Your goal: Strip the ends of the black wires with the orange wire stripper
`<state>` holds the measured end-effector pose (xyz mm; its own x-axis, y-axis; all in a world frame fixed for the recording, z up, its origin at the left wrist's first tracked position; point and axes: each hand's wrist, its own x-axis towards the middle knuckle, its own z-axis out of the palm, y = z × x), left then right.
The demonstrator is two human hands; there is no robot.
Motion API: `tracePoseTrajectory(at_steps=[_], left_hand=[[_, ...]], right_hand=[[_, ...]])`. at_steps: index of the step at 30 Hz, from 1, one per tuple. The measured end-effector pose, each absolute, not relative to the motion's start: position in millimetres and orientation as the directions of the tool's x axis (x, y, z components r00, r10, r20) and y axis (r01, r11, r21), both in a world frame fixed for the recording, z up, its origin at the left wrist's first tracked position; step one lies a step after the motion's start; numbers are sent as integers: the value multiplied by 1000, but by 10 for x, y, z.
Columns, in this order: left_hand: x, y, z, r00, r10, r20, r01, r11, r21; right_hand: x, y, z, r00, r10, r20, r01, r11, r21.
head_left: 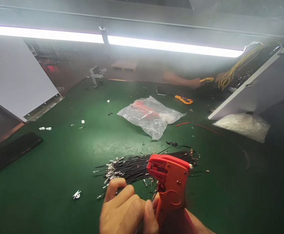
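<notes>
A red wire stripper (174,182) stands upright at the lower middle, its jaws pointing left. My right hand (196,223) is wrapped round its handles and mostly hidden behind them. Close beside the handles is my left hand (123,208), fingers curled and thumb pressed in. It pinches a thin black wire, of which only a bit shows near the thumb. Just beyond both hands lies a bundle of black wires (132,167), with metal terminals at the left ends and bare copper at the right ends. The stripper's head overlaps the bundle in view.
On the green table (59,169) lie a clear plastic bag (151,117) with red contents, an orange tool (184,99), a red wire (195,124) and white connectors (76,195). A black case (15,151) is at left, another bag (243,126) at right. Across the table, a person's hand (193,83) holds a yellow tool.
</notes>
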<state>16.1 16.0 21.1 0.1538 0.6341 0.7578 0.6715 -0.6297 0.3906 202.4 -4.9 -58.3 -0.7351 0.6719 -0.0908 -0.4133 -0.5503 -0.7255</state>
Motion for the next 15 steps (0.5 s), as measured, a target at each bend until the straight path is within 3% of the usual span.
tracePoseTrajectory(at_steps=[4, 15], left_hand=[[43, 171, 231, 349, 632, 692, 636, -702, 320], [70, 122, 138, 347, 622, 702, 682, -681, 267]], right_hand=[[1974, -72, -624, -738, 667, -99, -438, -586, -682], [2026, 1, -244, -758, 639, -130, -427, -637, -642]])
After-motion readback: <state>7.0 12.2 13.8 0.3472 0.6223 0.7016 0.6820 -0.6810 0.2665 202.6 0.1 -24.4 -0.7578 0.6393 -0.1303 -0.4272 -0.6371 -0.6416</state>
